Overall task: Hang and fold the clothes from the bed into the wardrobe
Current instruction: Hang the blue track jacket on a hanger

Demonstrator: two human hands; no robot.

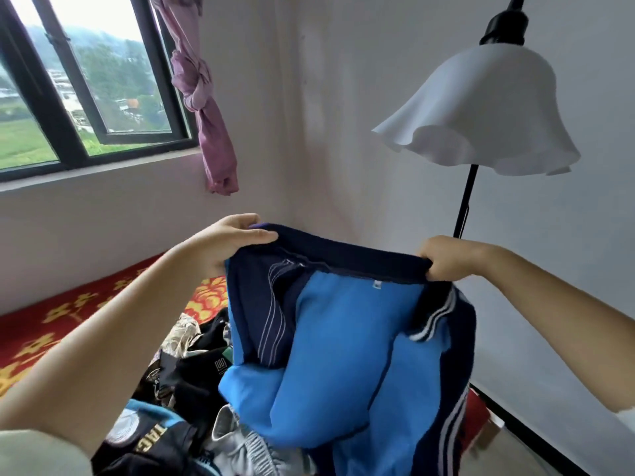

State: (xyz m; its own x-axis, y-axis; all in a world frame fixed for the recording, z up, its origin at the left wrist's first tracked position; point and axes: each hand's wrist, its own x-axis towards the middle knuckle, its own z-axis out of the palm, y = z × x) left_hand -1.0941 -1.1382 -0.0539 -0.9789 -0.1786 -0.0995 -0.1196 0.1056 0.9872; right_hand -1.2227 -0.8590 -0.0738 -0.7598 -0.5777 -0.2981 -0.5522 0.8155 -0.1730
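Note:
A navy garment with a bright blue lining and white stripes (343,338) hangs in the air in front of me, held up by its dark top band. My left hand (226,242) pinches the band's left end. My right hand (446,259) grips the band's right end, fingers curled round it. The garment's lower part droops onto a pile of clothes (178,389) on the bed, dark, grey and patterned pieces heaped together. The wardrobe is out of view.
The bed has a red cover with yellow flowers (68,321) and stands against the wall under a window (86,80). A knotted pink curtain (202,108) hangs beside it. A floor lamp with a white ruffled shade (481,108) stands close at the right.

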